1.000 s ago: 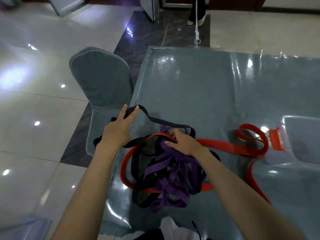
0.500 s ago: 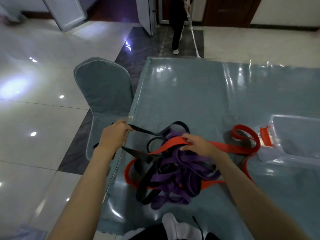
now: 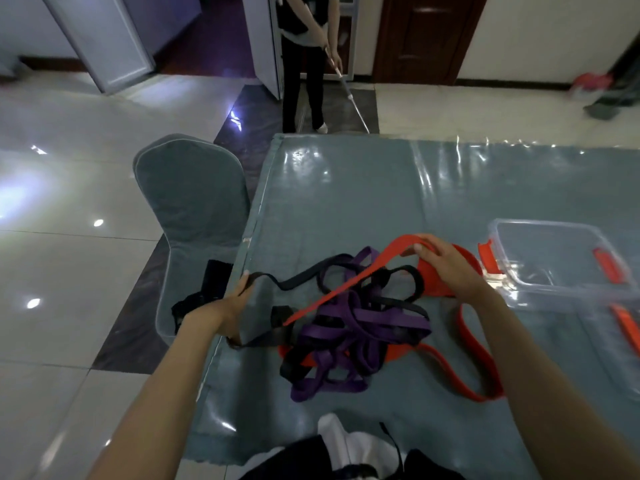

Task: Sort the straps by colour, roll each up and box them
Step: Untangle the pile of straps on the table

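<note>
Far left: pale tiled floor [image 3: 62, 258], then a grey-covered chair [image 3: 194, 209] drawn up to the table edge, with dark cloth [image 3: 207, 289] lying on its seat.

Left hand [image 3: 230, 308] at the table's left edge, forearm reaching up from the lower left, fingers and thumb curled round a black strap [image 3: 301, 277]. Strap passing through the fist: one run leading right from the fingertips into the heap, another leaving under the heel of the hand and lying flat toward the heap. Half a second ago held closer to the pile; now drawn out leftward, past the table edge.

Middle: a tangled heap on the grey-green table cover [image 3: 346, 188] under glossy clear film. Purple straps [image 3: 349, 327] bunched at the centre, black loops threaded through and around them, red beneath.

Right hand [image 3: 446, 268] raised above the far right side of the heap, forearm coming in from the lower right, palm down. Thumb and fingers pinching a red strap [image 3: 332, 294] at the top of its arch; strap running taut from the pinch diagonally down-left across the purple and black. More red trailing in a loose loop on the table right of the heap. Earlier lying low on the pile under this hand; now lifted clear into a peak.

Right: clear plastic box [image 3: 519, 271] with red latches, open, sitting on the table just beyond the right hand. Its inside cannot be made out clearly.

Beyond the table: a person's legs [image 3: 303, 84] and a long pole [image 3: 349, 95], showing more fully than before.
</note>
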{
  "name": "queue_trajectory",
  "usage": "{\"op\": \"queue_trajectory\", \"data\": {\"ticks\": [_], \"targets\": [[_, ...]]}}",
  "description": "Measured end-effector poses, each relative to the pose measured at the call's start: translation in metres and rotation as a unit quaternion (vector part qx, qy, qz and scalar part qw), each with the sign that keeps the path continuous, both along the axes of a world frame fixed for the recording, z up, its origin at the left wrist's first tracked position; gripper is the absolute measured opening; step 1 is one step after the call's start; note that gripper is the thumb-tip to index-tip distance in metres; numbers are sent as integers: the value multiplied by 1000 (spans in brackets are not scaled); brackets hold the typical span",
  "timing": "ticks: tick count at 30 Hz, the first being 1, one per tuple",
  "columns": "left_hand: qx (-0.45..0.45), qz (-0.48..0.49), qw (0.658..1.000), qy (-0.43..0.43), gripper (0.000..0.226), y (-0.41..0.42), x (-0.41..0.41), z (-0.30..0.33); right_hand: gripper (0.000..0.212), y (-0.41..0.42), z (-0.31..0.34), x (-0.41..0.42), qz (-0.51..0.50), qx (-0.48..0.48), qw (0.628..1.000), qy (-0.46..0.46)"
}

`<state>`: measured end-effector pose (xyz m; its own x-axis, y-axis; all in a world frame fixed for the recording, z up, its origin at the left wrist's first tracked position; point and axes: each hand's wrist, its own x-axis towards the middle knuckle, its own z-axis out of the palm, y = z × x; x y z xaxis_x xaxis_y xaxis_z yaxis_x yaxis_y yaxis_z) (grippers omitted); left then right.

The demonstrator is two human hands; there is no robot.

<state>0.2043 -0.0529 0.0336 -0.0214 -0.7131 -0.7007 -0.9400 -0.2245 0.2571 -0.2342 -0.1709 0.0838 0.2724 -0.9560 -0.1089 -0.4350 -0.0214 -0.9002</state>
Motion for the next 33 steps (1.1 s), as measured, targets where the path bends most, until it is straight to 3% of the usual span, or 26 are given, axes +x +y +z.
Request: {"op": "queue_trajectory", "data": {"ticks": [6,11,13,15,17,20,21,24,29,33], "targets": [[2,-25,1000,12,150,21,0,-19,28,7,3,1,-118,-28,991,-51],[-13,-11,1000,-24,153,34,20,-27,37,5,-4,-5,-153,9,987,53],[-22,-19,996,-80,142,38,24,-31,44,3,-1,-5,-162,43,985,45],[-16,-22,992,-121,118,38,19,-35,45,3,2,0,-164,126,976,-70],[-22,-10,994,-111,89,36,6,-39,42,8,4,5,-154,195,958,-141],[-111,21,993,-42,40,39,-29,-44,42,19,6,15,-143,259,944,-148],[-139,19,990,-3,38,41,-43,-45,46,22,4,18,-139,279,938,-149],[-170,100,978,61,62,48,-78,-47,45,27,-4,27,-156,312,925,-152],[-195,92,975,-50,40,59,-91,-52,24,24,-15,34,-211,328,893,-227],[-191,105,973,-82,33,72,-79,-55,19,21,-20,40,-130,357,892,-243]]}}
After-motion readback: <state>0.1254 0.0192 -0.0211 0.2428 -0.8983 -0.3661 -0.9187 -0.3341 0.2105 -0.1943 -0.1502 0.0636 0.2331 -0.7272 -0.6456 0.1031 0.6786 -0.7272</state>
